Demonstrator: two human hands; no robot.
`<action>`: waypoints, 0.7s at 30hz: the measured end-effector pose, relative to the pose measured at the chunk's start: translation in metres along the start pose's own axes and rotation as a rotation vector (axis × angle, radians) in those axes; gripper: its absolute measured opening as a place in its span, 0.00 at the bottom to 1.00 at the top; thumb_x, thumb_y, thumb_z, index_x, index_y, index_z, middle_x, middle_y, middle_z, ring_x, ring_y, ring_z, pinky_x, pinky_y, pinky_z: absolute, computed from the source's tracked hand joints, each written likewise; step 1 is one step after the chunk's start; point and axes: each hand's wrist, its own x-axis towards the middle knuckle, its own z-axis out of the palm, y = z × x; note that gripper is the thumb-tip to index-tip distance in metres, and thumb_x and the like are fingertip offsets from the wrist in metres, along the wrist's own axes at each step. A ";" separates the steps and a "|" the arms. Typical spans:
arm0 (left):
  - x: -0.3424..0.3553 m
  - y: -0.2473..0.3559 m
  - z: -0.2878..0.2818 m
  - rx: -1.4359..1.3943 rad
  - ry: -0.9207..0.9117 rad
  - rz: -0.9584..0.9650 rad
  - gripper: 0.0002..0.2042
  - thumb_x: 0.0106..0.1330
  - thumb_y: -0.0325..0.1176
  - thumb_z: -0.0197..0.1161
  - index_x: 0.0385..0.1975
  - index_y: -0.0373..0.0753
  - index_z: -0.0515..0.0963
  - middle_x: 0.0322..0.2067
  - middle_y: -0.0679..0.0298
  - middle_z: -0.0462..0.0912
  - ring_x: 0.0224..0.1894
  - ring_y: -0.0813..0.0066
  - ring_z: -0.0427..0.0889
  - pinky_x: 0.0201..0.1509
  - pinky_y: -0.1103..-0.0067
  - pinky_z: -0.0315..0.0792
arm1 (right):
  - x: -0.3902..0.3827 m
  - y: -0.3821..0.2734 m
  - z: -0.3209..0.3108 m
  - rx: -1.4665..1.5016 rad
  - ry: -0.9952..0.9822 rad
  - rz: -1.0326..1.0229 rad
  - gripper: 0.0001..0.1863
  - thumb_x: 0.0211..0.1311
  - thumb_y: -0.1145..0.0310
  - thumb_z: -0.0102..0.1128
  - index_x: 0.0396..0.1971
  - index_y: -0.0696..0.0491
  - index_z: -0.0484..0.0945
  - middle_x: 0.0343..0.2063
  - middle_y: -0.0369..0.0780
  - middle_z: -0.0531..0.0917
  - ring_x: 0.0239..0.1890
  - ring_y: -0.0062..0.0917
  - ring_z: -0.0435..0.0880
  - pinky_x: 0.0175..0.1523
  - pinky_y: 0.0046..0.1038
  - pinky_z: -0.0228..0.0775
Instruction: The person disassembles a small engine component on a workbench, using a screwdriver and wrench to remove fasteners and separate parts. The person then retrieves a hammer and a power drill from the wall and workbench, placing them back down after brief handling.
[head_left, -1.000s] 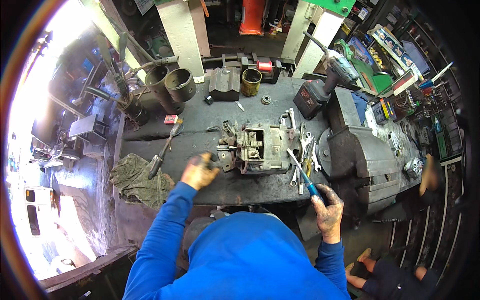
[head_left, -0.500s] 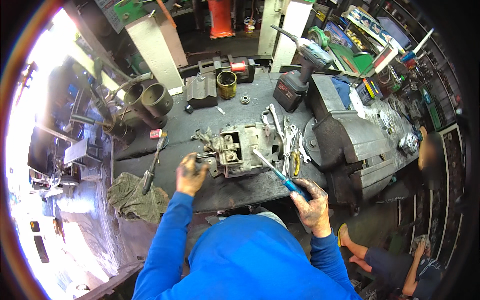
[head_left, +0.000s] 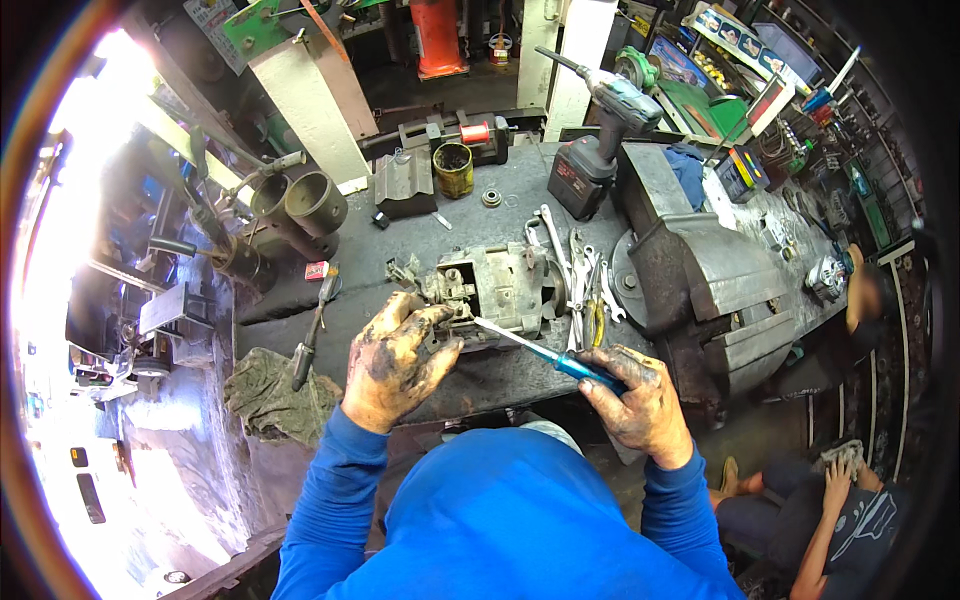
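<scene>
A worn grey metal housing (head_left: 505, 285) lies on its side on the workbench, with an opening near its left end that shows small fittings inside. My right hand (head_left: 635, 392) grips the blue handle of a screwdriver (head_left: 570, 364). Its shaft points left, and the tip is at the front of the housing's opening. My left hand (head_left: 393, 362), grimy with grease, is at the housing's left end. Its fingers are bent but apart, and they partly cover that end. Whether they touch the metal is hard to tell.
Wrenches (head_left: 580, 275) and yellow-handled pliers (head_left: 598, 320) lie right of the housing, before a big vise (head_left: 700, 280). A cordless impact wrench (head_left: 600, 140) stands behind. Left are a rag (head_left: 275, 390) and a black-handled tool (head_left: 305, 355). Another person (head_left: 800, 510) sits at lower right.
My left hand has risen and moved right over the housing's left end. The screwdriver tip has shifted left and down to the opening, while my right hand has moved slightly right.
</scene>
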 end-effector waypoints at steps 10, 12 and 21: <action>-0.019 -0.018 0.033 -0.142 0.193 -0.058 0.20 0.53 0.28 0.81 0.47 0.36 0.86 0.41 0.53 0.83 0.34 0.62 0.83 0.37 0.71 0.78 | 0.027 -0.035 -0.015 0.008 -0.119 0.067 0.15 0.65 0.69 0.71 0.47 0.63 0.86 0.34 0.55 0.88 0.30 0.48 0.88 0.37 0.40 0.80; -0.021 -0.021 0.035 -0.162 0.200 -0.057 0.20 0.53 0.28 0.80 0.47 0.36 0.85 0.40 0.53 0.83 0.33 0.64 0.83 0.37 0.71 0.78 | 0.036 -0.044 -0.015 0.017 -0.127 0.119 0.15 0.66 0.69 0.70 0.47 0.63 0.86 0.30 0.55 0.87 0.28 0.47 0.88 0.36 0.39 0.79; -0.019 -0.034 0.043 -0.245 0.222 -0.004 0.18 0.55 0.27 0.80 0.45 0.36 0.83 0.39 0.54 0.84 0.35 0.59 0.84 0.40 0.68 0.79 | 0.050 -0.065 -0.027 -0.065 -0.253 0.168 0.14 0.66 0.72 0.67 0.48 0.63 0.85 0.36 0.54 0.88 0.38 0.43 0.90 0.46 0.37 0.80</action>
